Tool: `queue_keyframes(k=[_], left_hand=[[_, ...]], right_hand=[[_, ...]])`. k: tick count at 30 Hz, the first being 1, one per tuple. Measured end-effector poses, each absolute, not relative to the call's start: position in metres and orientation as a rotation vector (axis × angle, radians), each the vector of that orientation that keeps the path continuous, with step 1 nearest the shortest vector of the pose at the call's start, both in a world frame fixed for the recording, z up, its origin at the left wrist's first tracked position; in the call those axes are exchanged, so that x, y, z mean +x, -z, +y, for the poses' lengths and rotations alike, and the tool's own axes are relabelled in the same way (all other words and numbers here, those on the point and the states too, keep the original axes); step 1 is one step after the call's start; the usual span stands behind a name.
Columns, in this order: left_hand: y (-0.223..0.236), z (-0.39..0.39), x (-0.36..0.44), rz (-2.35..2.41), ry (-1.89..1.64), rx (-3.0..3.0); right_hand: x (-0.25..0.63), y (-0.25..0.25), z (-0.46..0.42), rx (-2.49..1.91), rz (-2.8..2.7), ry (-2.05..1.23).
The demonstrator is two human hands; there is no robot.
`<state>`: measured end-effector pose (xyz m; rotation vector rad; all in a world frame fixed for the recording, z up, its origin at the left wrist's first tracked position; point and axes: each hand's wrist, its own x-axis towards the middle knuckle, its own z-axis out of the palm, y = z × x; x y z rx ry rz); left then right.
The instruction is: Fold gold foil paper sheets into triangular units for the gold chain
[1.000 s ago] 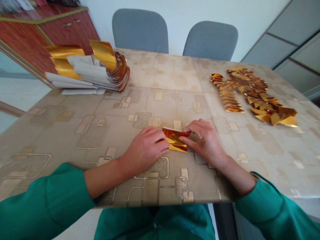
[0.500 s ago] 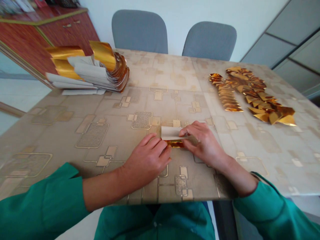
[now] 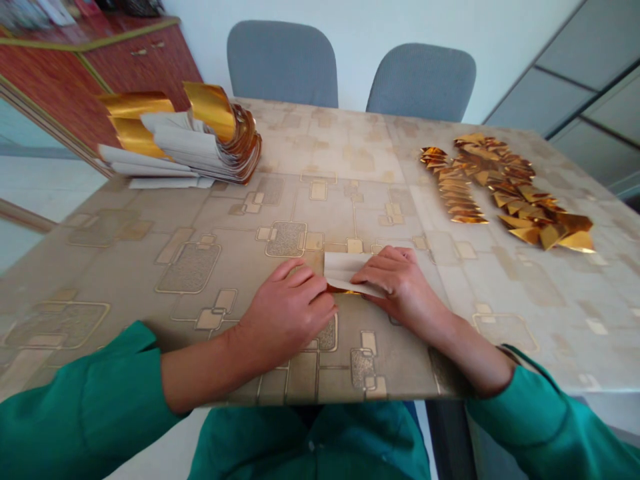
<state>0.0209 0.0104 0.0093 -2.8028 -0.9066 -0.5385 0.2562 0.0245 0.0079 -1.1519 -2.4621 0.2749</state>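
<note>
Left hand point(image 3: 287, 317), right hand point(image 3: 403, 290) press foil paper point(image 3: 345, 273) near table edge point(image 3: 325, 398).

The folded strip point(image 3: 345, 267) shows matt white paper backed with glossy, mirror-bright gold foil, the same foil as the folded pieces point(image 3: 510, 190). The surface point(image 3: 100, 267) has a smooth, faintly sheened plastic cover; the chairs point(image 3: 283, 63) are woven grey cloth.

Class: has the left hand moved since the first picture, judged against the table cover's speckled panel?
Yes: the left hand sits lower in the view, covering more of the speckled panel.
</note>
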Motion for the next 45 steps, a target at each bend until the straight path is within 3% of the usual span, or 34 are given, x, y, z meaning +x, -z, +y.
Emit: queue_keyframes(k=[5,11,28,35,45], left_hand=[[-0.013,0.023,0.017,-1.082,0.594,-2.781],[0.002,0.028,0.022,-0.786,0.604,-2.930],[0.000,0.022,0.023,-0.748,0.443,-2.919],[0.000,0.021,0.024,-0.752,0.430,-2.909],[0.001,0.026,0.024,-0.742,0.448,-2.982]], right_hand=[[0.258,-0.007,0.024,-1.128,-2.478,-0.300],[0.260,-0.010,0.025,-1.070,-2.523,-0.277],[0.307,-0.010,0.007,-1.080,-2.617,0.148],[0.277,-0.008,-0.001,-0.966,-2.614,0.047],[0.294,-0.009,0.001,-1.143,-2.475,0.090]])
